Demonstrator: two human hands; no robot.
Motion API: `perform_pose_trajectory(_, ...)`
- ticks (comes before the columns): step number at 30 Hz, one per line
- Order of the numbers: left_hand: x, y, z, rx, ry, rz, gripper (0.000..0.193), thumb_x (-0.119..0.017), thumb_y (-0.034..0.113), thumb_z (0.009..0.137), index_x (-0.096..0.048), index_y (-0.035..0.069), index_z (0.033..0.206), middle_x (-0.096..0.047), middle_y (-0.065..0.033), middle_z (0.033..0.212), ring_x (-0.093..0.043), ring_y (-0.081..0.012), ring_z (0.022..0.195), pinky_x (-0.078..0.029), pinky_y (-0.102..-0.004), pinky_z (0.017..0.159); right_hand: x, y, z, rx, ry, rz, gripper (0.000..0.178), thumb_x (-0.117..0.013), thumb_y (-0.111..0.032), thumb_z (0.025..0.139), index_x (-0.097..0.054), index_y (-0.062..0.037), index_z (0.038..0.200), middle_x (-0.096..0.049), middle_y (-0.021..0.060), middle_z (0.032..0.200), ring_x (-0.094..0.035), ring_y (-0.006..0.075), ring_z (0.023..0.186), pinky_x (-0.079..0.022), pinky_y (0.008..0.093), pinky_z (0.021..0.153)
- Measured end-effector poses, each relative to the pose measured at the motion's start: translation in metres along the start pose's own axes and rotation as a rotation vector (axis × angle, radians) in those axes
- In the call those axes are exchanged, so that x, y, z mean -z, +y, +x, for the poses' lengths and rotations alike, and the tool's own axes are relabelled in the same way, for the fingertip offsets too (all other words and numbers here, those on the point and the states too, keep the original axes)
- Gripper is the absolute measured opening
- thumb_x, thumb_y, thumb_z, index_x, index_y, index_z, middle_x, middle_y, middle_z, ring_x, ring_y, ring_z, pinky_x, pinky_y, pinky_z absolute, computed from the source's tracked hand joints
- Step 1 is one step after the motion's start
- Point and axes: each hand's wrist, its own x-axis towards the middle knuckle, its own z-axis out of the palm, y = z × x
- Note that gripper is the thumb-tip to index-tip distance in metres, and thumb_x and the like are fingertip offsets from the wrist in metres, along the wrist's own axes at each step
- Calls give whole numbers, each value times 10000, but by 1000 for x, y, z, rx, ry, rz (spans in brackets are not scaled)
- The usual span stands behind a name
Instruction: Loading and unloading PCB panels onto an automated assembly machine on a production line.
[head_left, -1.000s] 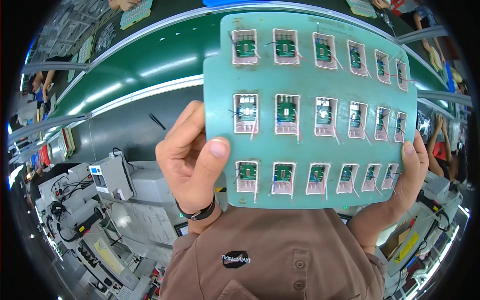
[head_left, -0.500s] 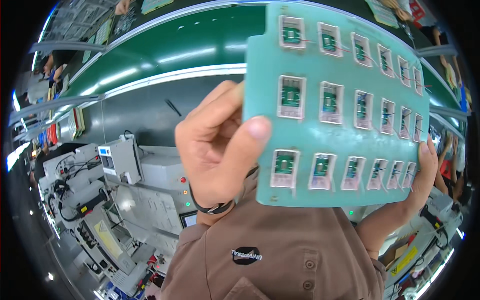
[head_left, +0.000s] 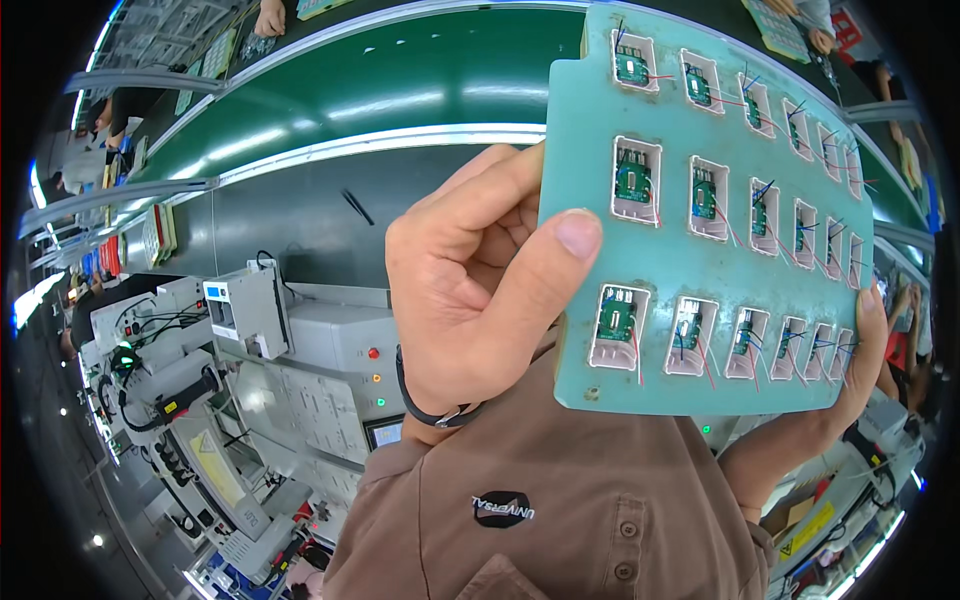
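Note:
A flat pale-green tray [head_left: 660, 268], with a notch at its upper left corner, is held up in front of my chest. Three rows of white rectangular housings [head_left: 617, 360] sit in its cut-outs, each with a small green circuit board [head_left: 633, 180] inside. Thin red, blue and dark wires stick out of them. My left hand [head_left: 480, 285] grips the tray's left edge, thumb on the face and fingers curled behind. At the right edge, my right hand [head_left: 868, 345] holds the tray, its fingers partly hidden behind it.
Beyond the tray runs a green conveyor belt [head_left: 390, 85] with a pale rail. Dark tweezers-like tools [head_left: 357, 206] lie on the grey bench [head_left: 290, 220]. Machines with cables [head_left: 165, 385] stand at left. Across the belt, another person's hand [head_left: 270, 18] is at work.
Both hands have shifted the tray to the right and tilted it slightly, so the boards and wires inside the housings show more clearly. The grip is unchanged.

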Motion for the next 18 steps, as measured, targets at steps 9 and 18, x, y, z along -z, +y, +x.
perform_pose_trajectory(9, -2, -2, -1, 39, 45, -35, 284, -598, 24, 833, -577, -121, 1076, -551, -62, 844, -498, -50, 694, -382, -172, 593, 17, 16, -4, 372, -178, -179, 334, -384, -200, 952, -442, -86, 1260, -427, 174, 1285, -523, 263, 1109, -478, 359, 909)
perform_pose_trajectory(18, -5, 6, 1, 128, 142, -26, 246, -592, 90, 854, -616, -89, 1021, -604, -20, 777, -487, -26, 678, -365, -166, 591, 10, 4, -3, 489, -232, -191, 427, -326, -281, 964, -388, -24, 1299, -460, 208, 1260, -546, 282, 1091, -490, 355, 898)
